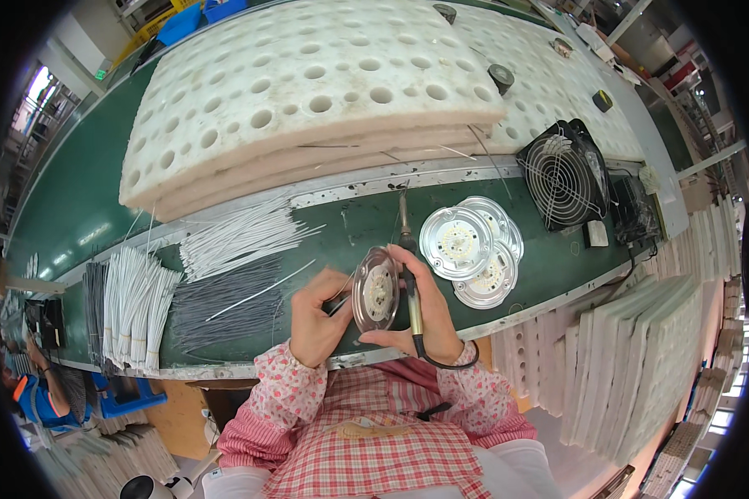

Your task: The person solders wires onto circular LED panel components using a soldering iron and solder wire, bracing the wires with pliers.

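Observation:
My right hand [425, 308] is closed on a round clear-rimmed LED lamp disc [378, 289], held tilted on edge, and on a soldering iron [411, 295] with a black cord, its metal tip pointing away from me. My left hand [316, 318] pinches a thin wire [339, 304] at the disc's left side; where its far end meets the disc is unclear. Several similar discs [458, 239] lie stacked at the right. Bundles of white wires [133, 308] and grey wires [229, 305] lie on the green bench [66, 220] at the left.
Perforated white foam boards [300, 100] cover the back, with more stacked right [628, 366]. A black fan [562, 179] stands at the bench's right. Another person's arm [48, 378] and a blue crate [129, 401] are at the lower left.

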A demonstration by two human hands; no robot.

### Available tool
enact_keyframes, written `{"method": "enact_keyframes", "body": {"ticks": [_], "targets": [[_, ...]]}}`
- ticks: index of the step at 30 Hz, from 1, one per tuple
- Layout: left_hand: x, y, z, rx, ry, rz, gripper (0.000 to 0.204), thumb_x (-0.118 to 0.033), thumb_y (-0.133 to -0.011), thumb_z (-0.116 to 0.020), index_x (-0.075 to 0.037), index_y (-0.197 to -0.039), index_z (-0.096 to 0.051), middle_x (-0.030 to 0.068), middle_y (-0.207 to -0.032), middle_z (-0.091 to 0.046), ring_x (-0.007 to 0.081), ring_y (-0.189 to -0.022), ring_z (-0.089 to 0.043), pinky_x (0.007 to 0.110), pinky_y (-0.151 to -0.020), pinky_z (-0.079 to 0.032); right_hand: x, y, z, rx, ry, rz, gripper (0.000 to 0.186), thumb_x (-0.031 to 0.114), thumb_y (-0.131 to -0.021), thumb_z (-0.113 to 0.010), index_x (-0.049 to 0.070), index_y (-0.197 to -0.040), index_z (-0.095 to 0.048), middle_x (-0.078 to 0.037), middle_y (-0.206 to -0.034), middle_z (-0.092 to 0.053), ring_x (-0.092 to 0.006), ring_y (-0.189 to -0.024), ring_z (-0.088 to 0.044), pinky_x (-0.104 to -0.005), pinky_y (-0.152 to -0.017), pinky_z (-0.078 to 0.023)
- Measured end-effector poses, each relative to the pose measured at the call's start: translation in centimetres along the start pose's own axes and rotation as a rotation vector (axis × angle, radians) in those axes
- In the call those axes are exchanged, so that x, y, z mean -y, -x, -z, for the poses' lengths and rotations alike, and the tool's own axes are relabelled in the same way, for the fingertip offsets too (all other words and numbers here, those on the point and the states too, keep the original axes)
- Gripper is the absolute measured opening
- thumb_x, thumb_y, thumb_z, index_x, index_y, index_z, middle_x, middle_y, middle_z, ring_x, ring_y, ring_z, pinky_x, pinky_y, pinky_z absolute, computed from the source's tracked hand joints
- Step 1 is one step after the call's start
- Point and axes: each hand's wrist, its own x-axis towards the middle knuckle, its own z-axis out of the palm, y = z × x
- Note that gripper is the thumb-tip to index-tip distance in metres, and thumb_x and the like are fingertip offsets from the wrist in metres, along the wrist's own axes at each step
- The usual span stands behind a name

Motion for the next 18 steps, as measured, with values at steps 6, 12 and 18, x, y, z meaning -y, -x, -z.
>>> {"method": "enact_keyframes", "body": {"ticks": [6,12,18], "targets": [[0.2,0.7,0.7,0.027,-0.026,-0.001,0.013,0.002,-0.083,-0.07,0.001,-0.095,-0.07,0.0103,-0.088,-0.067,0.0195,-0.082,-0.063,0.029,-0.074,-0.048,0.3,0.8,-0.7,-0.113,0.098,0.071,0.111,0.036,-0.059,-0.096,0.004,-0.147,-0.037,-0.018,-0.125,-0.054,-0.0344,-0.114,-0.053,-0.0421,-0.099,-0.043],[-2.4,0.7,-0.3,0.065,-0.122,0.165,0.024,-0.02,-0.083,-0.078,0.001,-0.091,-0.071,0.0118,-0.083,-0.067,0.0208,-0.074,-0.064,0.03,-0.07,-0.047,1.6,1.8,-2.0,-0.22,0.407,0.038,0.102,0.037,-0.065,-0.09,0.004,-0.147,-0.039,-0.02,-0.121,-0.053,-0.0389,-0.108,-0.052,-0.0474,-0.096,-0.042],[-2.1,0.1,-1.0,0.011,-0.382,0.189,0.032,-0.029,-0.077,-0.081,0.0,-0.088,-0.072,0.01,-0.073,-0.067,0.0266,-0.063,-0.06,0.037,-0.073,-0.042,1.9,2.9,-1.2,-0.204,0.521,0.051,0.096,0.038,-0.068,-0.087,0.004,-0.146,-0.043,-0.02,-0.12,-0.054,-0.0365,-0.107,-0.053,-0.0463,-0.093,-0.04]]}}
